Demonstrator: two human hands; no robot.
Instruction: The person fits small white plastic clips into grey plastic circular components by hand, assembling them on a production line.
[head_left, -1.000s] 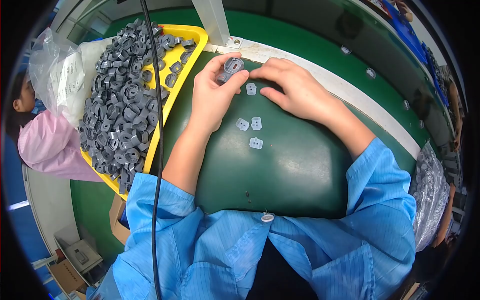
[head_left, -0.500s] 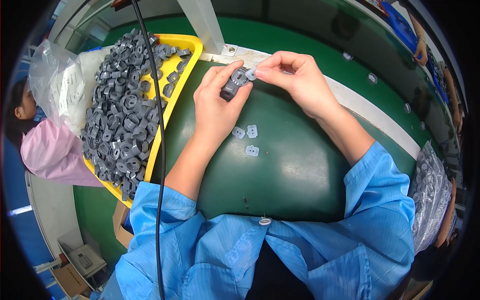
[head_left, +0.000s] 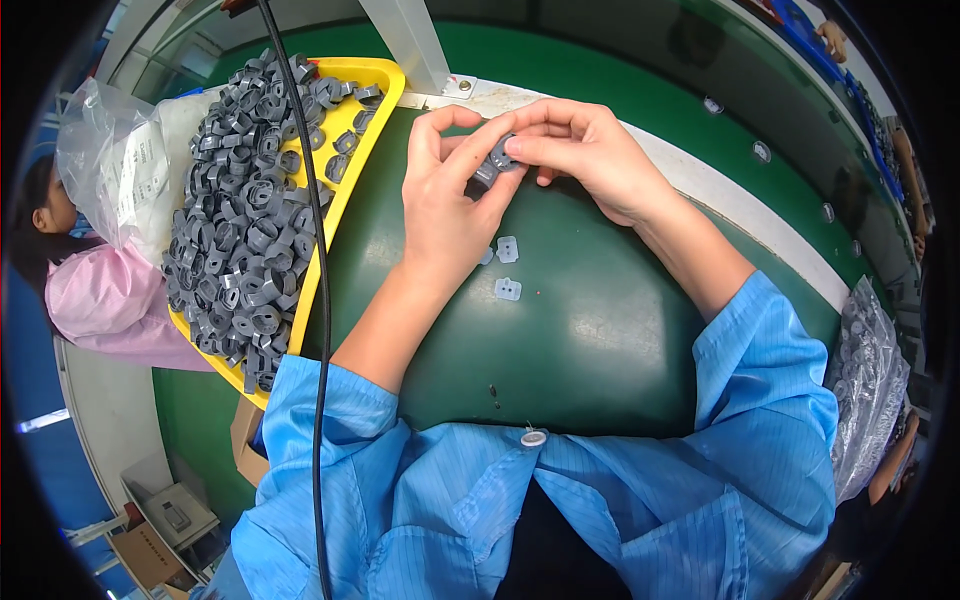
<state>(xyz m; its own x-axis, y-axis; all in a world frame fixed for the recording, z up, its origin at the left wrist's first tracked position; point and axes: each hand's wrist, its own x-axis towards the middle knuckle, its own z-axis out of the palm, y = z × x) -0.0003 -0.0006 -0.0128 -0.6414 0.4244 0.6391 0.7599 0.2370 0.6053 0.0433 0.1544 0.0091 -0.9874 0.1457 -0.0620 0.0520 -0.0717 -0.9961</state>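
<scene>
A small grey plastic housing with a rounded end is gripped between the thumb and fingers of my left hand. Against its rounded end presses the thumb of my right hand, whose fingers curl behind it. The translucent pad that the right hand carried is hidden from sight here. Below my hands on the green table lie a translucent pad with small dark dots, another such pad, and a third pad partly covered by my left hand.
A yellow tray heaped with grey housings stands at left, with a black cable hanging across it. Beyond sit a clear plastic bag and a person in pink. Another clear bag is at right.
My right hand has brought the translucent pad onto the housing, and its thumb now presses there. My left hand has shifted slightly right, partly covering one loose pad.
</scene>
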